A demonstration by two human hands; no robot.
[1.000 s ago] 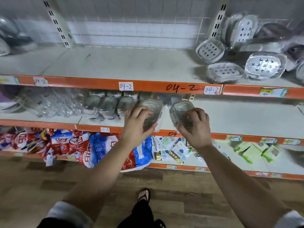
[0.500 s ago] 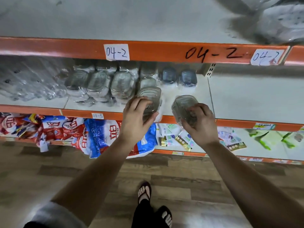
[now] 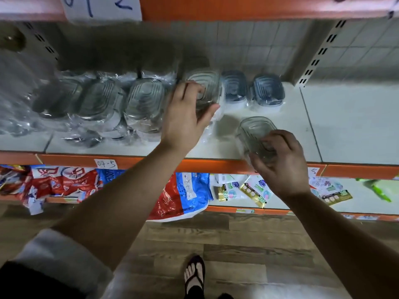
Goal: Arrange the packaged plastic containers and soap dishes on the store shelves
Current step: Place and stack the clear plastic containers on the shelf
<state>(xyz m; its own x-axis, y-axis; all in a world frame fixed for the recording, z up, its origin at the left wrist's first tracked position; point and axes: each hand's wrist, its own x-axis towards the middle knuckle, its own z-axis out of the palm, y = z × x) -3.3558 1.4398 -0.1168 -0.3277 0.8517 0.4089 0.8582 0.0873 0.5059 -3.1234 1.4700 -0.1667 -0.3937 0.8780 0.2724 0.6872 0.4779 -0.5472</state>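
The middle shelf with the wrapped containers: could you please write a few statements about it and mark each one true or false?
1. The left hand grips a clear container standing in the row. True.
2. The right hand holds a second clear container near the front edge of the middle shelf. True.
3. Every container in the row is clear. False: two blue containers stand at its right end.
4. The shelf below holds nothing. False: red and blue bags and small packets lie there.
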